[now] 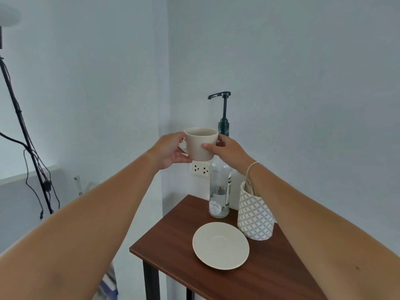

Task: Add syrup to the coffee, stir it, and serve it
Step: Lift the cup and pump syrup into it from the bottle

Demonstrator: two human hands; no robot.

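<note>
A cream coffee cup [200, 146] is held up in the air, below and slightly left of the pump spout. My left hand [171, 151] grips it at the handle side and my right hand [227, 148] holds its other side. Behind the cup stands a clear syrup bottle [219, 191] with a dark pump [223, 105] whose spout points left. The matching cream saucer [220, 244] lies bare on the brown table [173, 234]. The cup's contents are hidden from this angle.
A white and grey patterned holder [255, 215] stands right of the bottle, partly behind my right forearm. A wall socket [201, 168] sits behind the cup. A black stand with dangling cables [28, 148] rises at the left. The table's left edge drops off near the saucer.
</note>
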